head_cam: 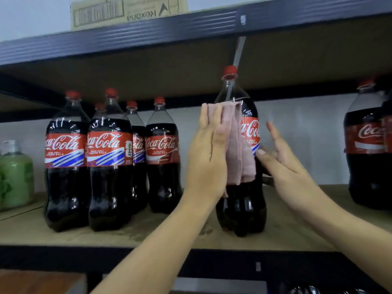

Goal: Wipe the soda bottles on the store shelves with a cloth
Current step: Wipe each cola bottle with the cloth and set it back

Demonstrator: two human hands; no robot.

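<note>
A large cola bottle [244, 204] with a red cap stands on the wooden shelf [169, 232], apart from the others. My left hand [209, 153] presses a folded pink cloth [238, 149] flat against the bottle's left side, fingers straight. My right hand [282, 158] touches the bottle's right side with spread fingers and the thumb on its front. Several more cola bottles [109, 162] stand grouped to the left. Another bottle [369, 145] stands at the far right.
A green pump bottle [16, 177] sits at the shelf's far left. The upper shelf [148, 32] hangs close above the bottle caps and carries a cardboard box [129, 11]. Bare shelf board lies between the held bottle and the right one.
</note>
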